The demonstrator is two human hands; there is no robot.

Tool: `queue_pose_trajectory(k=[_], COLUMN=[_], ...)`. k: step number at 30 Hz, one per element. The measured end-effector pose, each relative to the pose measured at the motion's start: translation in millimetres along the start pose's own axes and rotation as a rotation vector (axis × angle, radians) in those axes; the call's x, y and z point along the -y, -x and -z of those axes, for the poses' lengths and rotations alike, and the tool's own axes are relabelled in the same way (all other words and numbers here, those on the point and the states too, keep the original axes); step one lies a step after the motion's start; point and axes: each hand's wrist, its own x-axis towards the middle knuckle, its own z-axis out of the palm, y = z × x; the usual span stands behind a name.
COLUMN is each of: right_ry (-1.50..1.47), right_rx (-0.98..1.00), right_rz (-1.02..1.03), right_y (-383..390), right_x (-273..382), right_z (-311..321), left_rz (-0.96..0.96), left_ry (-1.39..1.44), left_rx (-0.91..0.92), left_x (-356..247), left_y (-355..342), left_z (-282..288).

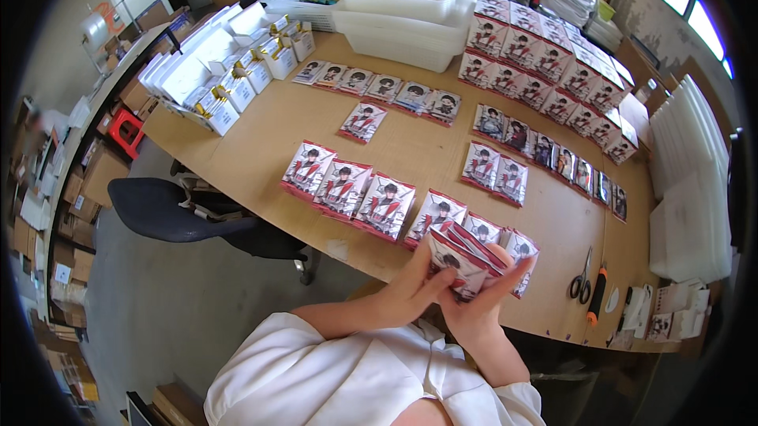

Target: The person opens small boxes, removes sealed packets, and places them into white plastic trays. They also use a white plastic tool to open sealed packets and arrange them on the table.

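Close to the table's near edge, my left hand point(414, 284) and my right hand point(480, 311) grip a small bunch of red-and-white card packets point(459, 264) between them. The packets fan apart slightly at the top, and a cartoon figure shows on the front one. My left thumb presses on the front packet; my right fingers close round the other side. Just beyond lie stacks of matching packets in a row, such as the stack point(384, 205) left of my hands and the stack point(437, 214) right behind them, partly hidden.
Boxes of matching print point(521, 47) are piled at the far right. White plastic bins point(399, 27) stand at the back, white cartons point(237, 90) at the far left. Scissors point(582, 280) and an orange-handled cutter point(598, 296) lie right. A chair point(174, 209) stands left; another person works behind.
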Motion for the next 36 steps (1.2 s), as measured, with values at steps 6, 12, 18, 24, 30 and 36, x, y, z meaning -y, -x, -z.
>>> queue_pose_trajectory(k=[6,12,18,24,30,36], right_ry=[0.156,-0.214,-0.329,-0.225,-0.129,-0.322], right_rx=[0.333,-0.038,-0.263,-0.291,-0.448,-0.502], right_rz=[0.340,0.303,0.108,-0.010,-0.274,-0.639], right_y=[-14.6,-6.7,5.2,19.4,34.5,54.4], right_x=[2.9,-18.7,-29.0,-50.7,-76.5,-97.0], right_z=[-5.2,12.1,22.5,43.0,68.0,81.3], left_rz=[0.027,-0.296,0.598,0.629,0.700,0.850], left_ry=[0.125,-0.499,-1.382,-1.271,-1.257,-1.393], left_rx=[-0.224,-1.057,-1.141,-0.811,-0.690,-0.775], left_x=[-13.4,-81.3,-61.8,-9.0,-3.6,-15.6], left_y=[14.0,-2.6,-15.6,4.9,7.9,4.4], left_z=[60.8,192.4,295.5,355.1,354.8,330.5])
